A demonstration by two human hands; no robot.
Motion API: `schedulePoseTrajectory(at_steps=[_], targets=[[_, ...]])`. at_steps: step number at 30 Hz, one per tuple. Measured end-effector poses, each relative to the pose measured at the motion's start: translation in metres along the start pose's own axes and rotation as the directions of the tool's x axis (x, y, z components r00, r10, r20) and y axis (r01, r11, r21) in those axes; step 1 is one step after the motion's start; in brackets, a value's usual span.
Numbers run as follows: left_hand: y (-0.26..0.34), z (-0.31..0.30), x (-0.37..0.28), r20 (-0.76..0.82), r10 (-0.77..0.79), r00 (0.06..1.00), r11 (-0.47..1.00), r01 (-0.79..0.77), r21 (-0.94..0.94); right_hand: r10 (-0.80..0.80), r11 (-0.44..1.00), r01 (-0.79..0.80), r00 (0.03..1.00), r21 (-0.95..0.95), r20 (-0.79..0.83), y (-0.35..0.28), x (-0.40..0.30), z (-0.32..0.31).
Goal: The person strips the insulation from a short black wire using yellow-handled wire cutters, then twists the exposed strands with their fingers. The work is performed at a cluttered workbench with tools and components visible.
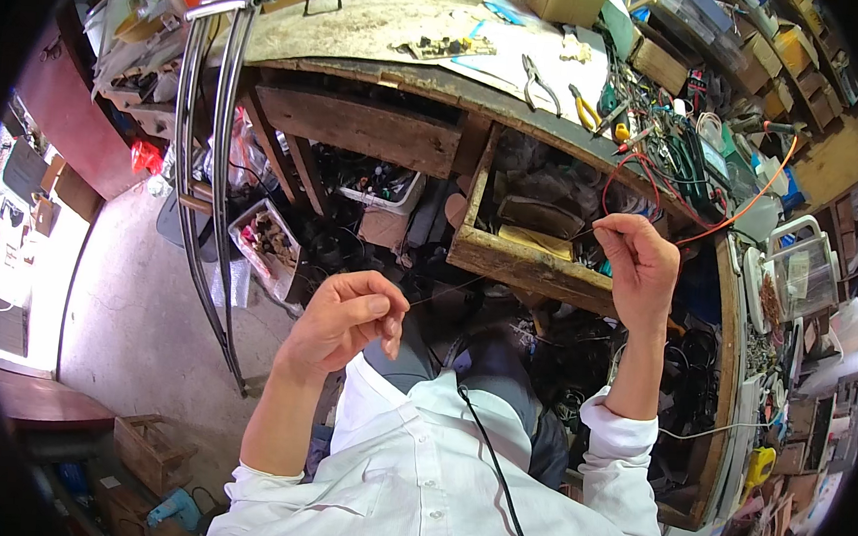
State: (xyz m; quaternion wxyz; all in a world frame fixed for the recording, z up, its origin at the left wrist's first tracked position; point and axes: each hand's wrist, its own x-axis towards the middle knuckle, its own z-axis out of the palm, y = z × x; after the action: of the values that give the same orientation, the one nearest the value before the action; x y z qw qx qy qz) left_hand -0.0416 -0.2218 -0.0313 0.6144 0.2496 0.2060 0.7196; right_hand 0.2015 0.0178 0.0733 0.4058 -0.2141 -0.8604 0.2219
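A fine wire or thread (443,294) runs between my two hands, slanting up to the right in front of an open wooden drawer (525,268). One end is pinched between the thumb and forefinger of my left hand (348,322), its other fingers loosely curled. My right hand (639,270) is raised higher, over the drawer's right corner, with thumb and forefinger closed on the other part of the strand. Inside the drawer lie a yellow packet (535,242), a dark case (540,217) and clear plastic bags. The strand is too thin to follow along its whole length.
On the workbench (318,36) lie a circuit board (453,47), pliers (540,85), yellow-handled cutters (584,109) and test leads (638,157). Metal crutches (221,108) lean at the left. A carton of scraps (267,247) stands on the floor. Crowded parts boxes line the right.
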Motion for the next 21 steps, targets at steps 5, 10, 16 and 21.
schedulePoseTrajectory(at_steps=[5,10,16,21], targets=[[0.001,0.008,0.008,-0.160,-0.026,0.987,0.992,0.045,0.116,0.016,1.000,-0.016,1.000,-0.015,0.007,0.004,0.001,-0.004],[0.003,0.016,0.004,-0.215,-0.120,0.969,0.953,0.172,0.247,-0.005,1.000,0.006,0.999,0.012,-0.041,0.009,0.006,-0.011],[0.001,0.012,0.001,-0.216,-0.124,0.968,0.946,0.181,0.268,0.007,1.000,-0.006,0.999,0.019,-0.032,0.010,0.007,-0.015],[-0.001,0.008,0.001,-0.271,-0.090,0.958,0.948,0.166,0.271,0.030,0.999,-0.029,0.997,0.017,-0.069,0.017,0.008,-0.017]])
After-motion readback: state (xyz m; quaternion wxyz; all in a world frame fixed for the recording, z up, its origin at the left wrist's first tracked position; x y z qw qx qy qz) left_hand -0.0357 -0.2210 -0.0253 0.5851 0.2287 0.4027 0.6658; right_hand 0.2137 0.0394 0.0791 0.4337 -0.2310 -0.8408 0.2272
